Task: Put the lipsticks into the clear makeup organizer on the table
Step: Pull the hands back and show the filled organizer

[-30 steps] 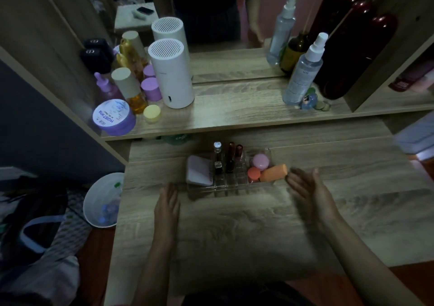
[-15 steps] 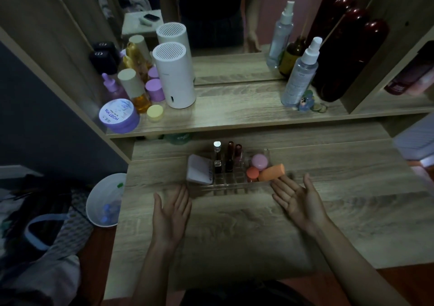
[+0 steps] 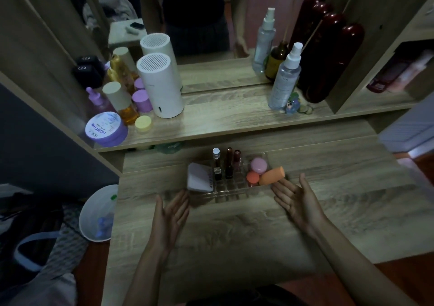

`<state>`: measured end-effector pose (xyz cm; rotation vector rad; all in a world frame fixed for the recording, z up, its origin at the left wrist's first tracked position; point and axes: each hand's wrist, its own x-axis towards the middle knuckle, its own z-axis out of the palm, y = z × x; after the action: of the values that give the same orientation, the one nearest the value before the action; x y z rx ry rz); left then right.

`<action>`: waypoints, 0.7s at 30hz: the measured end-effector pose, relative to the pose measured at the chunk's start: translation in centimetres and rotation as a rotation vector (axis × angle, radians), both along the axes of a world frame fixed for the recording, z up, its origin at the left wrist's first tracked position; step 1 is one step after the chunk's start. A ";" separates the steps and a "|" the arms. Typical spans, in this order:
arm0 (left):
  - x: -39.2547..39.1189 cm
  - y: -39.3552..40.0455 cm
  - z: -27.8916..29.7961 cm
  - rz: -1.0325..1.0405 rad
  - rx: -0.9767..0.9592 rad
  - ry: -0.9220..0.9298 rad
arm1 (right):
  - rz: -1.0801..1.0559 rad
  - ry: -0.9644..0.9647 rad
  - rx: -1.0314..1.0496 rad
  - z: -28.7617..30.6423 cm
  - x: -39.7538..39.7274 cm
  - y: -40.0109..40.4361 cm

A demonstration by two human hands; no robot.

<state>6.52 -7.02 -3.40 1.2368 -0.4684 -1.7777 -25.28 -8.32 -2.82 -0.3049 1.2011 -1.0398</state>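
Dim light over the wooden table (image 3: 234,235), and behind it a raised shelf (image 3: 234,117) crowded with bottles. On that shelf I see a white cylinder (image 3: 162,87) with a slotted top, a purple tub (image 3: 105,128) lying tilted at the left end, and a clear spray bottle (image 3: 285,78) over to the right.

Down on the table sits the clear makeup organizer (image 3: 231,194), and the lipsticks (image 3: 229,164) are standing upright in its middle slots, side by side in a small cluster. A pale flat compact (image 3: 199,180) leans in the left section. On the right are a pink round puff (image 3: 258,165), a smaller coral one (image 3: 253,177), and an orange sponge (image 3: 272,175) poking out over the edge.

My left hand (image 3: 171,216) is open, palm turned inward, fingers just short of the organizer's front left corner, holding nothing. My right hand (image 3: 298,200) is open too, palm up, empty, fingertips near the orange sponge but not touching it.
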 end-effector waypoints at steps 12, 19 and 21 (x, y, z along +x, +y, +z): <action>-7.4 -2.3 -0.5 -0.178 0.057 0.028 | -0.232 0.055 -0.007 0.0 -7.0 1.4; -14.6 -3.0 -0.4 -0.256 0.081 0.035 | -0.340 0.071 -0.046 0.8 -13.2 1.7; -16.9 -3.0 -0.5 -0.260 0.078 0.038 | -0.370 0.072 -0.059 0.9 -15.1 1.6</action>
<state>-10.39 -10.04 -3.85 1.2375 -0.5630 -2.0521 -40.41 -6.71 -1.94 -0.1695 1.3234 -1.3963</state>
